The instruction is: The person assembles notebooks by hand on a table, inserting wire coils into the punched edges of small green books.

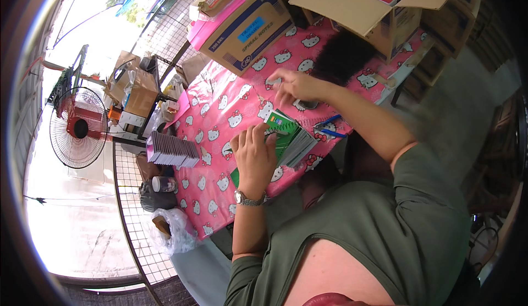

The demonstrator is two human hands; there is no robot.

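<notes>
Pressing flat with spread fingers, the left hand [254, 155] steadies the green booklet stack [287, 136] on the bench [220, 113]; the right hand [294, 84], loosely curled and empty, should lift single booklets cleanly.

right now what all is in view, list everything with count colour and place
stack of green booklets: one stack, green covers, table middle, under left hand
tablecloth: one, pink with white cat faces, covers table
pen: one, blue, right of booklets
second booklet stack: one, pale purple, table's left edge
cardboard boxes: several, brown, far end of table
fan: one, red hub, floor at left
plastic bag: one, clear, near wire rack
wristwatch: one, silver, left wrist
left hand: resting on green booklets
right hand: blurred, above table beyond booklets
</notes>
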